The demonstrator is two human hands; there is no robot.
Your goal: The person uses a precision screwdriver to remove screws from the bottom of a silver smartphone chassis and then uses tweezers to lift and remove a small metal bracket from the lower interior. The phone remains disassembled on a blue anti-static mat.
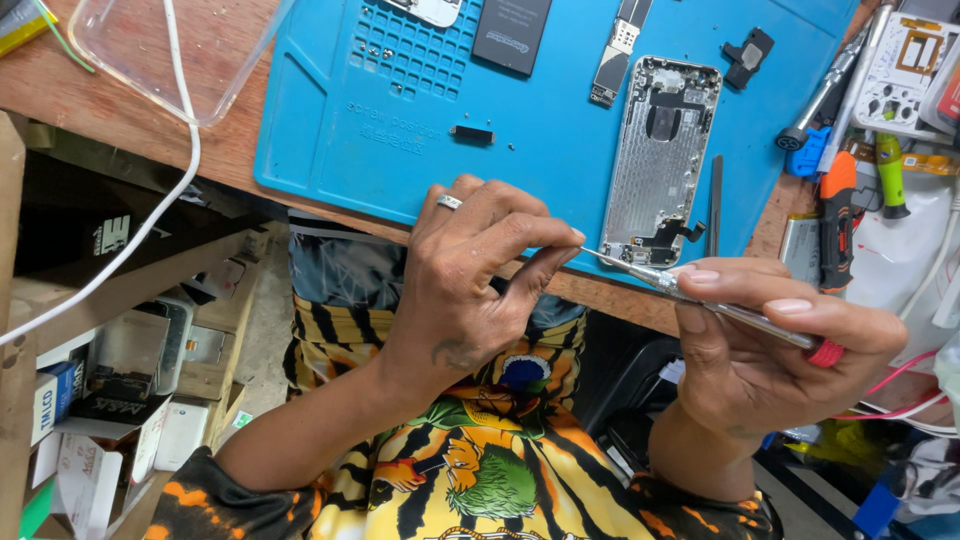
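My right hand (770, 350) grips a thin metal screwdriver (700, 300) with a red end cap, its tip pointing left. My left hand (470, 270), a ring on one finger, pinches at the screwdriver's tip with thumb and forefinger; whether something tiny sits between the fingers cannot be told. Both hands hover at the near edge of a blue work mat (400, 130). Just beyond them on the mat lies an opened silver phone housing (660, 160), its inside facing up.
On the mat lie a black battery (512, 35), a circuit board strip (615, 55), small black parts (472, 133) and a dark spudger (714, 205). A clear plastic tray (170, 50) sits at the far left. Screwdrivers and tools (840, 215) crowd the right. A white cable (150, 215) hangs left.
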